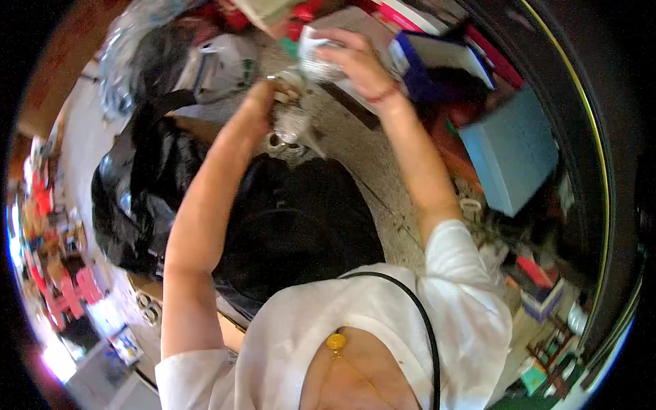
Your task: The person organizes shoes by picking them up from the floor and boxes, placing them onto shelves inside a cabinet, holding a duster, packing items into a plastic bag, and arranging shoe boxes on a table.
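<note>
My right hand (357,67) is closed around a white, silvery bundle (318,63) near the top of the view; its exact kind is blurred. Lower and to the left, my left hand (265,100) has its fingers closed on crumpled clear plastic (292,123). The two hands are a short way apart. Just below the plastic, white ring-shaped pieces (277,143) lie on the floor. Black trousers (301,225) cover my legs beneath my arms.
A black plastic bag (147,184) stands to my left, with a white plastic bag (222,65) beyond it. On the right are an open dark blue box (437,65) and a light blue box (512,150). A dark frame (591,164) curves along the right side.
</note>
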Demonstrator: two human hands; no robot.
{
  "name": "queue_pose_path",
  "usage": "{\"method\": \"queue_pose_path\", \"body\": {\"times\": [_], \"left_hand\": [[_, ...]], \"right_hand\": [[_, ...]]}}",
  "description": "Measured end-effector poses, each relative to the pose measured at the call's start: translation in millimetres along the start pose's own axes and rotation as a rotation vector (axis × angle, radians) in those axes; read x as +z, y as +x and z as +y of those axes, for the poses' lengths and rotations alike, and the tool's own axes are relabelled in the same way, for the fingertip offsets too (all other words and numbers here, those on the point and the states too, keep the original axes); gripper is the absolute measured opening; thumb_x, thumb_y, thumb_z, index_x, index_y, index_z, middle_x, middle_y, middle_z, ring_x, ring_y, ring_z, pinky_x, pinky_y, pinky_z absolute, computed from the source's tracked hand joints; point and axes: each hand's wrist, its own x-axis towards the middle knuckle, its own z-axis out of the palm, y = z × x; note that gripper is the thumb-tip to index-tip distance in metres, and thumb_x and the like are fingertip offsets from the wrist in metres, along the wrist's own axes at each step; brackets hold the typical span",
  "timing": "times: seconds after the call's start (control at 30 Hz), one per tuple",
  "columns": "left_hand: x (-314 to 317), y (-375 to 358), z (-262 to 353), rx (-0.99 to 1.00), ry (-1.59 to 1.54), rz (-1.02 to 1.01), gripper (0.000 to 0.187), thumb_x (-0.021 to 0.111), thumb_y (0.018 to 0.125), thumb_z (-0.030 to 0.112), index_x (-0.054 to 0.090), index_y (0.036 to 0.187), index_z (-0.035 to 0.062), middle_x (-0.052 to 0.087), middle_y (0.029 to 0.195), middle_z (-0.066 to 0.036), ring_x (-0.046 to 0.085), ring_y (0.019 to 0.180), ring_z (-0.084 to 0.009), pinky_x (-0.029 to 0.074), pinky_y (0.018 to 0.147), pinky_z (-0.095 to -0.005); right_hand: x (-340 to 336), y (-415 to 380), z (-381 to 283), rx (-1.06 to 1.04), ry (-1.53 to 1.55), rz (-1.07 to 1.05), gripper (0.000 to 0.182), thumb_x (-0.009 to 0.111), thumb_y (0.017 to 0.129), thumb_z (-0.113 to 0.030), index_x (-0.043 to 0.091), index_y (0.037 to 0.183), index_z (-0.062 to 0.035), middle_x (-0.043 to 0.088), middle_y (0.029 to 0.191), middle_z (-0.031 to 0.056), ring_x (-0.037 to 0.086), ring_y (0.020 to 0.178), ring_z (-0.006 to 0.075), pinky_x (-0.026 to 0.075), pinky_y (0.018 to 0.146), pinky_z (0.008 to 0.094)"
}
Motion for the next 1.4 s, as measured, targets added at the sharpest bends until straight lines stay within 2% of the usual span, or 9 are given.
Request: {"method": "queue_pose_path", "body": {"times": [0.13, 0.3, 0.6, 0.67, 0.87, 0.93, 1.2, 1.3, 1.4], "left_hand": [[2.6, -8.1, -1.2, 0.006, 0.343, 0.258, 0.022, 0.046, 0.082, 0.025, 0.057, 0.090, 0.0074, 0.056, 0.087, -0.009, 0.054, 0.076, -0.0211, 0.046, 0.070, -0.0363], [8.0, -10.6, 0.2, 0.020, 0.434, 0.247, 0.025, 0.051, 0.077, 0.023, 0.056, 0.090, 0.0034, 0.055, 0.081, -0.012, 0.054, 0.066, -0.0224, 0.045, 0.060, -0.0341], [-5.0, 17.7, -25.0, 0.142, 0.564, 0.140, 0.037, 0.046, 0.083, 0.030, 0.053, 0.103, 0.0000, 0.056, 0.100, -0.013, 0.058, 0.080, -0.0220, 0.048, 0.068, -0.0381], [11.7, -4.5, -10.0, -0.123, -0.043, 0.148, 0.040, 0.038, 0.085, 0.034, 0.051, 0.109, 0.0038, 0.058, 0.102, -0.010, 0.056, 0.091, -0.0220, 0.046, 0.075, -0.0343], [4.4, 0.0, -10.7, 0.109, -0.146, 0.061, 0.048, 0.033, 0.085, 0.044, 0.047, 0.115, 0.0096, 0.052, 0.114, -0.010, 0.043, 0.111, -0.0197, 0.028, 0.097, -0.0362], [-3.9, 6.6, -7.2, 0.142, -0.192, 0.023, 0.046, 0.037, 0.085, 0.044, 0.046, 0.116, 0.0107, 0.052, 0.114, -0.008, 0.047, 0.107, -0.0193, 0.035, 0.092, -0.0355], [-15.2, -8.3, 3.2, 0.161, 0.044, 0.067, 0.044, 0.054, 0.082, 0.033, 0.045, 0.112, 0.0027, 0.053, 0.109, -0.009, 0.052, 0.099, -0.0203, 0.045, 0.084, -0.0340], [-14.4, -11.0, 4.0, 0.148, 0.154, 0.014, 0.044, 0.053, 0.082, 0.030, 0.043, 0.115, 0.0036, 0.050, 0.114, -0.009, 0.049, 0.103, -0.0193, 0.043, 0.086, -0.0331], [-31.3, -1.3, 5.4, 0.119, 0.195, -0.095, 0.048, 0.058, 0.077, 0.032, 0.045, 0.115, 0.0047, 0.052, 0.111, -0.008, 0.051, 0.101, -0.0188, 0.042, 0.085, -0.0323]], "right_hand": [[-1.9, -7.5, -26.0, -0.073, -0.198, -0.201, 0.044, 0.055, 0.066, -0.005, 0.045, 0.109, -0.0017, 0.055, 0.094, 0.0053, 0.051, 0.088, 0.0121, 0.041, 0.080, 0.0251], [32.4, -5.6, -39.5, -0.202, -1.101, -0.371, 0.033, 0.054, 0.065, -0.009, 0.043, 0.095, -0.0020, 0.056, 0.075, 0.0234, 0.054, 0.069, 0.0418, 0.043, 0.062, 0.0486], [57.2, 5.3, -21.3, -0.410, -1.175, -0.538, 0.013, 0.054, 0.064, -0.007, 0.049, 0.075, -0.0012, 0.054, 0.062, 0.0192, 0.054, 0.063, 0.0372, 0.043, 0.057, 0.0435], [64.9, 6.6, -23.0, -0.388, -1.360, -0.548, 0.010, 0.053, 0.061, -0.007, 0.054, 0.069, -0.0010, 0.055, 0.063, 0.0180, 0.056, 0.065, 0.0347, 0.045, 0.058, 0.0423], [68.1, 20.6, -40.6, -0.433, -1.303, -0.614, 0.017, 0.052, 0.053, -0.013, 0.059, 0.061, 0.0007, 0.057, 0.058, 0.0180, 0.059, 0.058, 0.0310, 0.048, 0.054, 0.0394], [65.1, 23.2, -35.6, -0.459, -1.302, -0.598, 0.019, 0.052, 0.053, -0.016, 0.059, 0.059, 0.0004, 0.057, 0.058, 0.0174, 0.059, 0.058, 0.0302, 0.048, 0.053, 0.0394], [71.0, 13.3, -24.3, -0.540, -1.298, -0.459, 0.017, 0.056, 0.054, -0.021, 0.059, 0.057, -0.0043, 0.054, 0.051, 0.0132, 0.056, 0.051, 0.0272, 0.044, 0.049, 0.0399], [60.0, -7.4, -18.2, -0.830, -1.026, -0.052, 0.025, 0.061, 0.054, -0.024, 0.061, 0.074, -0.0084, 0.057, 0.058, 0.0097, 0.057, 0.062, 0.0236, 0.045, 0.067, 0.0377], [38.4, -46.6, -6.8, -1.021, -0.703, 0.395, 0.024, 0.061, 0.068, -0.023, 0.057, 0.084, -0.0058, 0.058, 0.083, 0.0107, 0.054, 0.080, 0.0250, 0.041, 0.077, 0.0366]]}}
